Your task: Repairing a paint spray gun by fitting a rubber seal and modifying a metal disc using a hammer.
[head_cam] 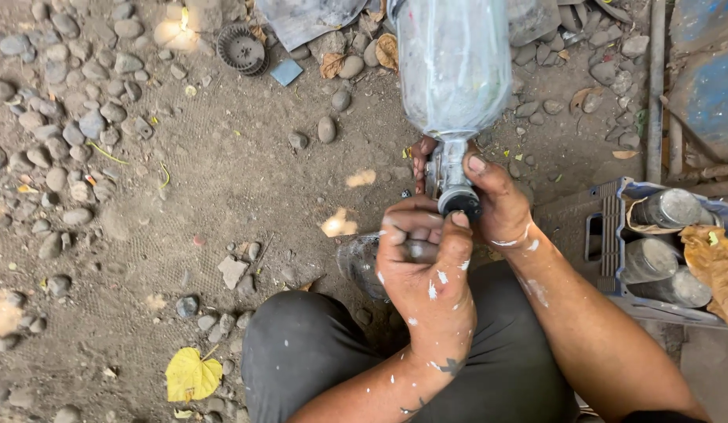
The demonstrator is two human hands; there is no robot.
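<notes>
Single head view, looking steeply down, close over stony ground (223,180)

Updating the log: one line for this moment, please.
left hand: gripping black fitting | right hand: holding spray gun | cup: attached

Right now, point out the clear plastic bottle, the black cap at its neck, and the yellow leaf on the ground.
clear plastic bottle (454,63), head view, on the middle of its paint-smeared body.
black cap (460,204), head view, on the cap's rim below the neck.
yellow leaf (191,374), head view, on the middle of the blade.
</notes>
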